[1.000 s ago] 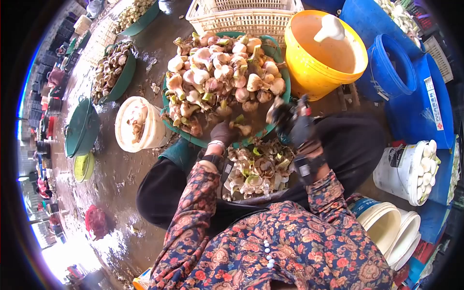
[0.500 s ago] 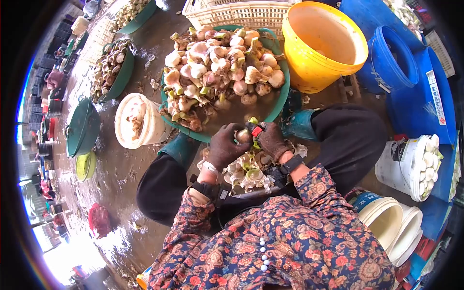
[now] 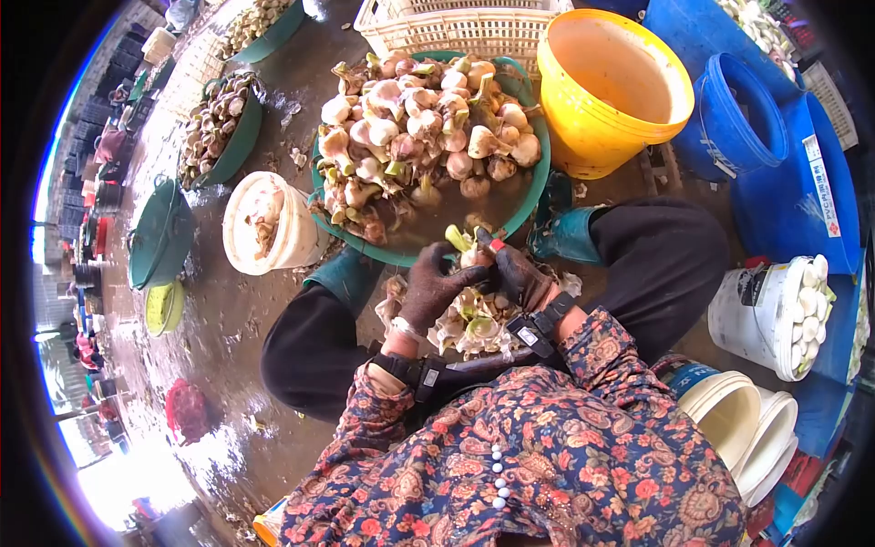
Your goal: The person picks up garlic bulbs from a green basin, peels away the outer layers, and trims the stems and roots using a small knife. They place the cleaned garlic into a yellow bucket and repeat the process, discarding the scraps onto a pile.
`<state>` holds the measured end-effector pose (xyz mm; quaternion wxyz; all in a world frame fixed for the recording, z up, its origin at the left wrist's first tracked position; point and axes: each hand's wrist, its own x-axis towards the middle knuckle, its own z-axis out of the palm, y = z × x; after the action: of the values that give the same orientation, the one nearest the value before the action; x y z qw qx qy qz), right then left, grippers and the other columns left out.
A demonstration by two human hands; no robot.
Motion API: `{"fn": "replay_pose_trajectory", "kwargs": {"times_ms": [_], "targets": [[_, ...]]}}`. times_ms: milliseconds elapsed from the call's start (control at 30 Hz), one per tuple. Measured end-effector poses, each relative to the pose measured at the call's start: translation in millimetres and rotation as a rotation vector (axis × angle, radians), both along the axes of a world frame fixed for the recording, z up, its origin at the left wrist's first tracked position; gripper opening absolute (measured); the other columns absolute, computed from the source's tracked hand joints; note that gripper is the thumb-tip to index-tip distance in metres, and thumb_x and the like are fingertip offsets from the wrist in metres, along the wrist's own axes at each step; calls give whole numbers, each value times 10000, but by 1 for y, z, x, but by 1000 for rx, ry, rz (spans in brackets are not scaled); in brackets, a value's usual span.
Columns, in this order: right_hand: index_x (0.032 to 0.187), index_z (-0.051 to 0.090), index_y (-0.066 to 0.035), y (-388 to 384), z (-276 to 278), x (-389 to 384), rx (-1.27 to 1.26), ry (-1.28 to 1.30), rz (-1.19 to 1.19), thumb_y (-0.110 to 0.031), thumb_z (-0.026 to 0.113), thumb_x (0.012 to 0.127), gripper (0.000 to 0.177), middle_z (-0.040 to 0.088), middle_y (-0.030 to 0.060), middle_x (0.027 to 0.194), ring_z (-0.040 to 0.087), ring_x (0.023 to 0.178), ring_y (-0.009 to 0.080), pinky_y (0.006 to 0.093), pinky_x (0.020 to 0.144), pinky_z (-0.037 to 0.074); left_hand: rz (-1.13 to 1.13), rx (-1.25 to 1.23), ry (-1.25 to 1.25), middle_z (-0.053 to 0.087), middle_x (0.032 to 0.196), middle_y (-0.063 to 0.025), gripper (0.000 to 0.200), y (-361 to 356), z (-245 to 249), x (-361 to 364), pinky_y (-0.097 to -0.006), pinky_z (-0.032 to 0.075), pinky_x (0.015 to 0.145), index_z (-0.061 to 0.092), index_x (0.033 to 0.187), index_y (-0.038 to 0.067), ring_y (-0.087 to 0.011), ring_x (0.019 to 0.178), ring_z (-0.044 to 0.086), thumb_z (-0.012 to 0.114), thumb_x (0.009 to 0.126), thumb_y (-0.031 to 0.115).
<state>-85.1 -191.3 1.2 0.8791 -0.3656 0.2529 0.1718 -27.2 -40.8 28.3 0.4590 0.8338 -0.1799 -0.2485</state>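
A garlic bulb [image 3: 474, 257] with a short green stem is held between my two gloved hands, just below the near rim of the green basin. The fingers of my left hand [image 3: 434, 290] are wrapped round its left side. My right hand [image 3: 518, 272] is closed at its right side, with something red and black at the fingers, perhaps a tool's handle. Many unpeeled bulbs [image 3: 401, 128] are piled in the green basin [image 3: 540, 187]. Beneath my hands, between my legs, lie loose peels and leaves [image 3: 476, 321].
A white bucket [image 3: 310, 242] with scraps stands left of the basin, a yellow bucket [image 3: 583, 137] at its right. Beyond is a cream crate [image 3: 456, 29]. Blue tubs [image 3: 793, 182] and a white bucket of peeled bulbs [image 3: 752, 305] are on the right. Other basins [image 3: 159, 237] stand left on wet floor.
The bulb has turned so its green stem points up between my hands. Both hands have rotated, and the view has shifted slightly.
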Motion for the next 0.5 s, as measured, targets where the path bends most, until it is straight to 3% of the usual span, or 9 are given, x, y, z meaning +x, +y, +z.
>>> {"fn": "replay_pose_trajectory", "kwargs": {"times_ms": [33, 100, 167, 200, 233, 267, 367, 433, 500], "targets": [[917, 610, -138, 0, -2, 2, -56, -117, -33, -546, 416, 892, 453, 593, -24, 695, 518, 522, 78, 208, 470, 414, 2, -1, 2, 606, 969, -105, 576, 0, 6, 1, -287, 477, 783, 493, 1153, -46, -178, 858, 591, 767, 704, 188], [917, 608, -127, -6, -4, 5, -81, -88, 18, -490, 433, 908, 402, 588, -15, 695, 517, 540, 89, 219, 495, 415, 11, -112, -532, 612, 1004, -115, 680, 1, 16, 6, -289, 463, 818, 456, 1233, -22, -194, 882, 593, 786, 675, 182], [891, 599, -100, -4, 7, 6, -27, 17, 73, -450, 456, 915, 379, 575, -20, 691, 500, 556, 85, 222, 511, 404, -17, -118, -539, 627, 994, -109, 590, 3, 23, 9, -291, 463, 807, 510, 1204, -10, -188, 873, 593, 765, 695, 144], [865, 582, -71, 4, -45, 8, -178, -154, 95, -472, 470, 906, 419, 562, -25, 707, 492, 593, 69, 217, 528, 396, -184, -103, -312, 634, 987, -107, 494, 9, 16, 12, -281, 463, 798, 553, 1147, -12, -170, 871, 592, 747, 714, 126], [865, 582, -71, 5, -44, 8, -175, -153, 99, -472, 470, 906, 419, 562, -25, 707, 492, 593, 69, 217, 528, 396, -347, -89, -83, 642, 981, -106, 401, 13, 12, 14, -271, 462, 790, 595, 1091, -14, -153, 868, 591, 729, 733, 107], [843, 582, -66, 3, -35, 6, -140, -148, 123, -483, 461, 907, 439, 560, -26, 711, 493, 602, 77, 232, 538, 403, -251, -117, 22, 657, 931, -114, 262, 12, 14, 10, -260, 463, 772, 638, 1006, -8, -133, 838, 593, 694, 765, 78], [781, 585, -57, -4, -6, -1, -82, -75, 169, -484, 433, 917, 472, 552, -26, 699, 494, 613, 101, 259, 557, 414, -157, -167, 44, 666, 860, -94, 250, 13, 10, 5, -250, 468, 732, 633, 1020, 8, -118, 779, 596, 675, 780, 67], [794, 596, -53, -3, -8, -2, -754, -349, 365, -474, 438, 916, 467, 544, -26, 685, 478, 608, 88, 243, 554, 409, -151, -128, -46, 669, 834, -90, 217, 11, 11, 2, -253, 472, 712, 636, 992, 3, -118, 754, 600, 665, 785, 61], [834, 599, -49, -3, -3, 0, -660, -249, 368, -456, 462, 911, 437, 542, -26, 692, 473, 617, 72, 233, 554, 404, -138, -86, -139, 672, 808, -87, 184, 9, 11, 0, -256, 477, 692, 640, 964, -2, -117, 729, 604, 655, 790, 55]]}}
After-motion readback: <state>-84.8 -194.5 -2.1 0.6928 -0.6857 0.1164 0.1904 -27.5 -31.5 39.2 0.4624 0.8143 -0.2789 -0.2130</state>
